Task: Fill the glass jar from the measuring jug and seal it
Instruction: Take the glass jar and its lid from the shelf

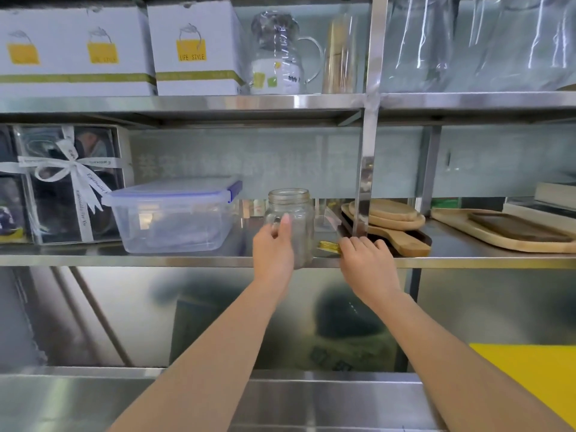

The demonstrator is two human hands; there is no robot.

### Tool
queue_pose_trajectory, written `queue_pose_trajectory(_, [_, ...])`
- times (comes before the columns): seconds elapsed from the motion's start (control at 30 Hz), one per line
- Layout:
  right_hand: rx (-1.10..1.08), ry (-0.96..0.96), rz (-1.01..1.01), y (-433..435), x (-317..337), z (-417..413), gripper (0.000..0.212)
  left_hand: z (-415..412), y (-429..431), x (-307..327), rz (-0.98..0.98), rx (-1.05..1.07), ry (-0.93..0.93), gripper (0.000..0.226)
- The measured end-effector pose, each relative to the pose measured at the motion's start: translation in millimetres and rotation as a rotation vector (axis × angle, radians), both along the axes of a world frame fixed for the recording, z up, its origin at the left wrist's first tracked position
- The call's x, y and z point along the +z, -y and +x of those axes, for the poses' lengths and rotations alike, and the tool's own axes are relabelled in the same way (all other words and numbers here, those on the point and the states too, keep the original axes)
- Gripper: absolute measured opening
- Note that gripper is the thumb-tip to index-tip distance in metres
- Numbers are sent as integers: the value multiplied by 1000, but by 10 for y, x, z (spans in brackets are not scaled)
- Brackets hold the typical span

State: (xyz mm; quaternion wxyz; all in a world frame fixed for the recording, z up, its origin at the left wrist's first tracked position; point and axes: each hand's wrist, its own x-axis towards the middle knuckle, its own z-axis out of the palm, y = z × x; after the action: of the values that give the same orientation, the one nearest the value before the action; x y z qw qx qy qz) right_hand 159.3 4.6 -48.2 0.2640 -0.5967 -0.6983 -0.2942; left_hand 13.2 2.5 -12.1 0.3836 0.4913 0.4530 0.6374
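Glass jar point(291, 224) is sitting upright on the middle steel shelf point(187, 260), dead centre of the frame, mouth open and pointing straight up, no lid on it. Looks empty to me, though the glass is murky enough that I wouldn't swear to it.

Going big to small from where I'm watching: the shelf runs right across the frame, with a clear plastic box with a blue-clipped lid point(174, 215) just left of the jar and a stack of wooden boards point(389, 221) to the right of it. Both arms reach up from the bottom of the frame. My left hand point(273, 252) is the closer one, wrapped around the jar's left side at what seems to be a small handle, thumb up against the glass. So the jar's long axis is vertical and the grip comes in from the side and below.

My right hand point(367, 260) is just right of the jar, fingers curled down onto a gold lid point(328, 245) lying flat on the shelf edge. Pinching it, I reckon, but the fingers cover most of it.

No measuring jug I can positively pick out. There's a wrapped glass pitcher point(282, 54) on the upper shelf, could be anything. The jar's base is hidden behind my left hand too.
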Motion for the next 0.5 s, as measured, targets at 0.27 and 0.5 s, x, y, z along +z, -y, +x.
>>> queue_pose_trajectory(0.27, [123,-332,-148,867,-69,-10,24,-571,643,-281,-286,188,378,26])
queue_pose_trajectory(0.5, [182,-359,-298,1864,-291,-168,17,-966,1689,-615,-413,216,493,28])
